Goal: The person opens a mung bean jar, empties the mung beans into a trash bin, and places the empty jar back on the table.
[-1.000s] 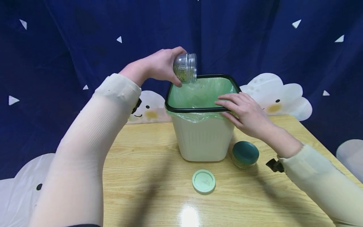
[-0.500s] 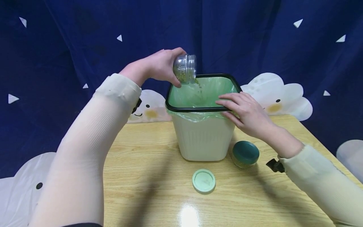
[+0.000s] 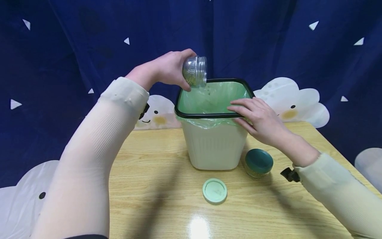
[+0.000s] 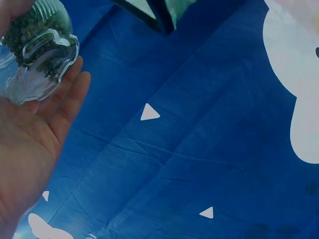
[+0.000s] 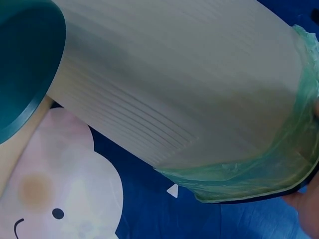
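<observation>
My left hand (image 3: 171, 69) grips a clear ribbed jar (image 3: 195, 71), tipped on its side with its open mouth facing right over the bin's back left corner. Small greenish-brown granules (image 4: 37, 37) lie inside it, plain in the left wrist view. A few bits hang in the air below the mouth. The cream trash bin (image 3: 213, 146) stands upright, lined with a thin green bag (image 3: 222, 94) under a black rim. My right hand (image 3: 258, 118) holds that rim at the front right, fingers over the inside and thumb outside. The bin's bottom inside is hidden.
A pale green round lid (image 3: 214, 191) lies on the wooden table (image 3: 143, 159) in front of the bin. Right of the bin stands a low jar with a dark teal lid (image 3: 259, 161), below my right forearm. A blue curtain (image 3: 89, 39) hangs behind.
Half a second ago the jar dipped slightly and a stream of granules fell from its mouth. Now it is slightly higher and only a few bits fall. My right hand stays on the rim.
</observation>
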The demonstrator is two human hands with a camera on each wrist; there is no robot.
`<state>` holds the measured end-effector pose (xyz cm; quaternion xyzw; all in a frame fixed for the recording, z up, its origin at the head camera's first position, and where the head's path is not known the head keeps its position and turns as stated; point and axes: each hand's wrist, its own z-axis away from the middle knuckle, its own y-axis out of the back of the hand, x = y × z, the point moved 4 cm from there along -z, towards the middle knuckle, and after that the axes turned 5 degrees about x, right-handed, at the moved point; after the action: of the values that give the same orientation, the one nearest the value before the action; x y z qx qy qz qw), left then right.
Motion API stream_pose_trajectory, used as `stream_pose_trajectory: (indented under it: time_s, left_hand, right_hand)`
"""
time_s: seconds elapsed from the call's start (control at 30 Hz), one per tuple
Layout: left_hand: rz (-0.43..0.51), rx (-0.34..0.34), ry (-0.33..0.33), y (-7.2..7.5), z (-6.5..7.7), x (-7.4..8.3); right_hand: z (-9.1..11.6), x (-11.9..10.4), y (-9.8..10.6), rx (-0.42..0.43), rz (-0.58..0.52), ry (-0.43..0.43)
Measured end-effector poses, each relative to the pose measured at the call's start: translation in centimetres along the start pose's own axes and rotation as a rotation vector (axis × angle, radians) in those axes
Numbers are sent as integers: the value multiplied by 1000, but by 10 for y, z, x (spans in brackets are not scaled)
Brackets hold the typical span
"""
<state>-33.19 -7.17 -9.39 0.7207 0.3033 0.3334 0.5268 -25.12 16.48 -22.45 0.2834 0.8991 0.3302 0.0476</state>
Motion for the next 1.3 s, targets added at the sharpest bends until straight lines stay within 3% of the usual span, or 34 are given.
stream_pose_trajectory:
  time_s: [0.3, 0.6, 0.8, 1.3]
  left_hand:
    - [-18, -23, 6, 1, -1, 1]
    - [-26, 14, -4, 7, -1, 4]
    - [-30, -14, -2, 4, -3, 8]
    - [-44, -5, 3, 7, 1, 7]
  right_hand:
    - [-1, 1, -1, -1, 3, -1]
    - [-2, 1, -1, -2, 1, -3]
    - [-2, 0, 0, 3, 2, -3]
    - [-2, -1, 1, 5, 3, 0]
